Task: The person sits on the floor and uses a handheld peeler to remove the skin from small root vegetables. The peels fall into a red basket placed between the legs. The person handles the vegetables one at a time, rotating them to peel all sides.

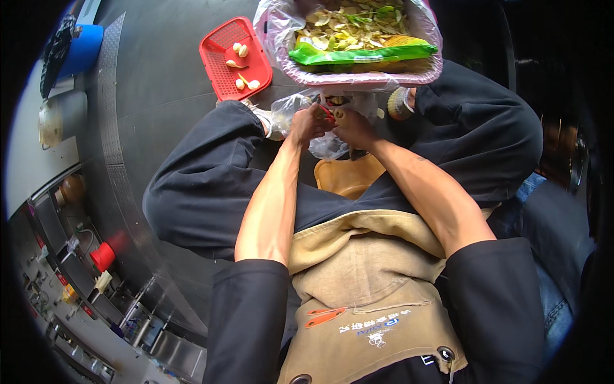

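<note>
My left hand (308,126) and my right hand (355,129) meet between my knees, above a clear plastic bag (331,148). A small red object (326,112), perhaps a tool handle, lies between them, with the fingers of my left hand closed on it. My right hand is curled close against it; whatever its fingers hold is hidden. Beyond and to the left, a red plastic basket (217,72) holds several peeled garlic cloves (243,50). Straight ahead stands a container lined with a clear plastic bag (316,79), with papery peelings (364,26) and a green packet (360,54) in it.
Below my hands is a tan plastic stool (336,175). A person's jeans-clad leg (551,283) is close on my right. A metal floor strip (111,96), a blue bin (84,50) and a red bucket (102,257) lie off to the left.
</note>
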The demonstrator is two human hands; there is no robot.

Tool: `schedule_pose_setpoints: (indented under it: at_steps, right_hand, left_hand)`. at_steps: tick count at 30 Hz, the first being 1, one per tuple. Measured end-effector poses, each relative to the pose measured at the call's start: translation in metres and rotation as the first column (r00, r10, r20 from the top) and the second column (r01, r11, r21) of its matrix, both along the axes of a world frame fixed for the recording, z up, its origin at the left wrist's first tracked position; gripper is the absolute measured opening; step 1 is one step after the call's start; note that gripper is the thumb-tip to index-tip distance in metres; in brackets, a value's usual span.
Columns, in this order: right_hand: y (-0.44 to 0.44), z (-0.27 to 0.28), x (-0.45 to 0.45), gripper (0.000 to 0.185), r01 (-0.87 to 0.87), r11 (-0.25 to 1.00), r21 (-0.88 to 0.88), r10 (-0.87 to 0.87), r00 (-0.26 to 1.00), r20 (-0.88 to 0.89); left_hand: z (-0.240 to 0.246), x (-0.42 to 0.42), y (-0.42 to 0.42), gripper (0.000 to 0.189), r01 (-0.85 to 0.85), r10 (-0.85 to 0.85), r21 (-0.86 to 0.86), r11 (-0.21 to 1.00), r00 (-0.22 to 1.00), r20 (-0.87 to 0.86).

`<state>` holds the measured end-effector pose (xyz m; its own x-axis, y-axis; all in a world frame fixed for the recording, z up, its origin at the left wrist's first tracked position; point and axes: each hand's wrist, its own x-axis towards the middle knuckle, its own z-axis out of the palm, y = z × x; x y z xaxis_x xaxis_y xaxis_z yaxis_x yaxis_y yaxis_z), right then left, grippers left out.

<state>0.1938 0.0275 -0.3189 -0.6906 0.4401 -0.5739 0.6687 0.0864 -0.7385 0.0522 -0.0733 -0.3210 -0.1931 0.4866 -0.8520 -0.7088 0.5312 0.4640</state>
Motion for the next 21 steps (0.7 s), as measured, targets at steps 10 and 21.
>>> schedule_pose_setpoints:
  at_steps: [10,21]
  right_hand:
    - [0.000,0.003,-0.027,0.031,0.037,0.999,0.012,-0.036,0.998,-0.061]
    - [0.005,0.031,-0.035,0.033,-0.098,0.968,0.229,0.140,0.974,-0.178]
  left_hand:
    - [-0.009,-0.005,0.004,0.050,-0.008,-0.007,-0.105,0.994,0.989,-0.144]
    - [0.014,-0.046,-0.003,0.043,-0.206,-0.011,-0.325,0.923,0.831,-0.556]
